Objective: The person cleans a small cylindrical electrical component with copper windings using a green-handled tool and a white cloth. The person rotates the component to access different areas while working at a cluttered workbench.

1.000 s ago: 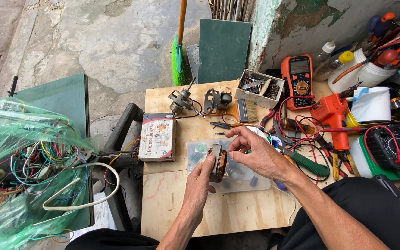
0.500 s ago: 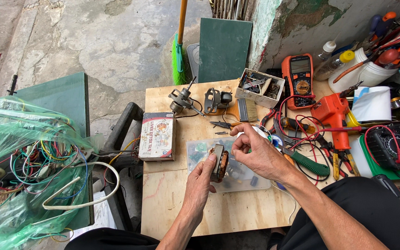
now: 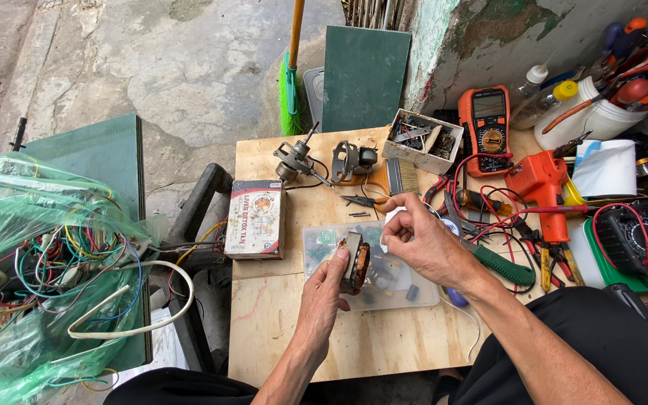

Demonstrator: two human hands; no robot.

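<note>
- While the wooden table [image 3: 279, 330] carries everything, the clear plastic box [image 3: 406, 289] lies at its middle, just under both hands.
- Left hand [image 3: 322, 289] is closed around the motor stator [image 3: 355, 262], holding it upright over the box as half a second ago.
- Right hand [image 3: 423, 241] has risen slightly, fingertips pinched together beside the stator; what they pinch is too small to tell.
- Needle-nose pliers [image 3: 361, 201] lie untouched beyond.

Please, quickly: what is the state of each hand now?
Left hand: closed around the motor stator, holding it upright above the clear plastic box.
Right hand: fingers pinched together beside the stator; what they hold cannot be told.
</note>
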